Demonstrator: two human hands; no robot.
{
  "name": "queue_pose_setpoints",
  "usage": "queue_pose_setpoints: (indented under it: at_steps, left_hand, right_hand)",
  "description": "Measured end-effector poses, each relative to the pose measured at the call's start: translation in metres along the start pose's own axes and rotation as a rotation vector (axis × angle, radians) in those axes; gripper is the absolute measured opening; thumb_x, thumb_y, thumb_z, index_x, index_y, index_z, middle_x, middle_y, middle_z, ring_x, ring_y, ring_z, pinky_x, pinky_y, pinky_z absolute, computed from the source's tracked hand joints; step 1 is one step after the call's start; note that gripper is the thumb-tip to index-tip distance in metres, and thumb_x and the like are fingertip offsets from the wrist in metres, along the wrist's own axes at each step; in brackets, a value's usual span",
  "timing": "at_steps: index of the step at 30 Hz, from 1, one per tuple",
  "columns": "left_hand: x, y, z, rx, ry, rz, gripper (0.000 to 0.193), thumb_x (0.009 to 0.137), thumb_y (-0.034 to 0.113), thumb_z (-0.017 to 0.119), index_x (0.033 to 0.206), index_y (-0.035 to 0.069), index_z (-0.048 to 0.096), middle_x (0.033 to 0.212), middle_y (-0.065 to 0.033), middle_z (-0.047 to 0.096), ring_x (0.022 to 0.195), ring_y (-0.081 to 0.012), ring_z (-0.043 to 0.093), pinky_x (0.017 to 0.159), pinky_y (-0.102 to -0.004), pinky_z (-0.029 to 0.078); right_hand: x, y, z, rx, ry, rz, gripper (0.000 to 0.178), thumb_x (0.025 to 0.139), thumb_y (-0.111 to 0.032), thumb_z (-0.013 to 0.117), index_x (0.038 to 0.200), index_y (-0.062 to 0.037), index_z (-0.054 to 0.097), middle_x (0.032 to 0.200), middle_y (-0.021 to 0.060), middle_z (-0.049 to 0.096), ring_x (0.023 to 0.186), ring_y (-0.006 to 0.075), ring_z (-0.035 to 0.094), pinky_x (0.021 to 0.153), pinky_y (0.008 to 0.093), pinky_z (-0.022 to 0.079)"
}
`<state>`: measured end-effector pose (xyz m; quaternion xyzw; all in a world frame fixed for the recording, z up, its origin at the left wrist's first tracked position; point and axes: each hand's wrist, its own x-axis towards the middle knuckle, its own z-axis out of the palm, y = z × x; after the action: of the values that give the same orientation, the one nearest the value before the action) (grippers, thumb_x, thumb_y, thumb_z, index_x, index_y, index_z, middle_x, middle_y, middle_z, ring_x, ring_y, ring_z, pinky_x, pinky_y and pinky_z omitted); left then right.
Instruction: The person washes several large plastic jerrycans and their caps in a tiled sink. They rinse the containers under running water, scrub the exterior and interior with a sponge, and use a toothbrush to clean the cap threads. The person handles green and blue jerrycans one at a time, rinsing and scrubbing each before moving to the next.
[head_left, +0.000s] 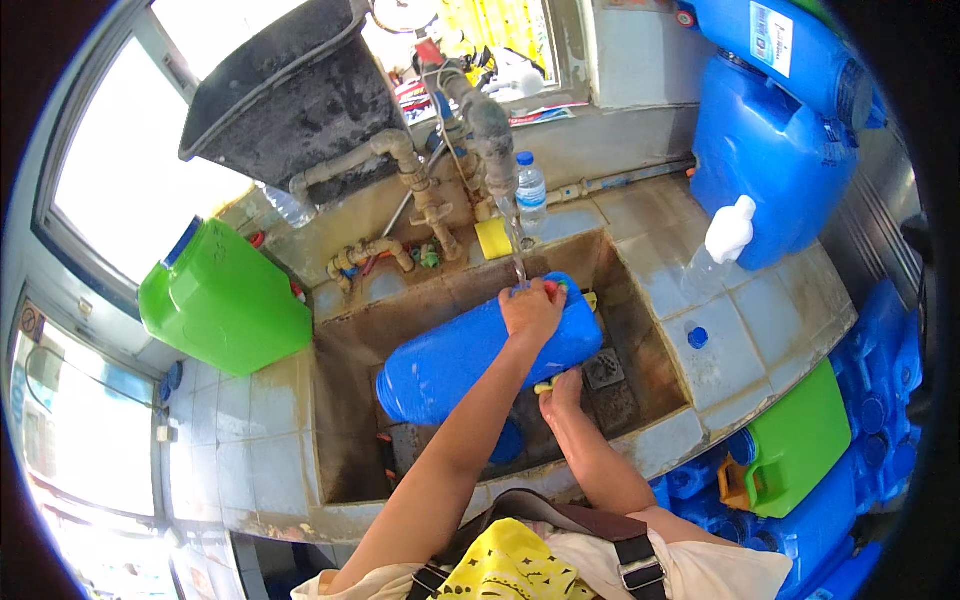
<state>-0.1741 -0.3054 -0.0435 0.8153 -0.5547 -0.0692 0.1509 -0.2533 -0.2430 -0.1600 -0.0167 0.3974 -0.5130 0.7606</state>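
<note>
Head view: both bare hands are at a big blue rounded plastic jug (450, 355), which lies on its side in a stained rectangular sink (645, 310), under the left fingers.
Left hand (533, 314): curled over the jug's upper side beside a small red piece (553, 288); how firmly its fingers grip, I cannot tell.
Right hand (566, 392): low at the jug's near edge, fingers at a small yellow piece (544, 386); partly hidden, so I cannot tell whether they close on it.
Water: a clear stream (520, 266) falls just beyond the left fingers from a thick grey tap (491, 145).
Sponge: yellow rectangular sponge (493, 240), beyond the left fingers.
Cap: small round blue cap (698, 337) on the tiled surface (740, 360), right of both hands' fingers.
Green jug: bright green plastic jug (230, 305), well left of the fingers.
Far right: large blue plastic container (765, 165), beyond the fingers.
Far left: black plastic tank (290, 105), beyond the fingers.
</note>
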Motion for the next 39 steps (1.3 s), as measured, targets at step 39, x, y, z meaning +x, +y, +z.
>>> queue_pose_setpoints:
  at_steps: [39]
  left_hand:
    - [-0.161, -0.219, 0.12, -0.715, -0.026, -1.031, 0.047, 0.087, 0.038, 0.064, 0.118, 0.003, 0.058, 0.116, -0.0227, 0.064, 0.109, -0.0394, 0.061, 0.092, -0.0478, 0.047]
  right_hand:
    - [0.079, 0.002, 0.041, -2.294, -0.576, -0.995, 0.021, 0.09, -0.029, 0.055, 0.084, -0.0113, 0.064, 0.077, 0.0125, 0.068, 0.069, 0.0383, 0.065, 0.06, 0.051, 0.052]
